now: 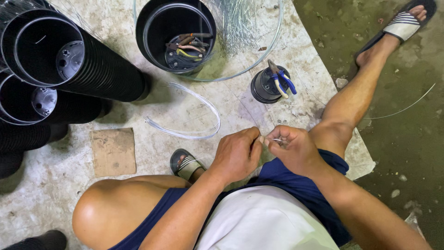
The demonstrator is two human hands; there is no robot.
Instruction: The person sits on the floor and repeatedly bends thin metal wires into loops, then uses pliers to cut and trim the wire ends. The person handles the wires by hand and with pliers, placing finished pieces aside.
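Observation:
My left hand (238,153) and my right hand (292,149) meet in front of my lap, fingertips pinched together on a short thin piece of metal wire (276,139). A curved bundle of thin wires (192,115) lies on the concrete floor just left of my hands. Beyond my hands, blue-handled pliers (282,81) rest on top of a small upturned black pot (268,87).
Stacks of black plastic pots (69,60) lie on their sides at the left. An upright black pot (178,37) holds several hand tools, ringed by a large wire coil (259,60). A cardboard scrap (113,150) lies at the left. My sandalled feet (402,25) rest on the floor.

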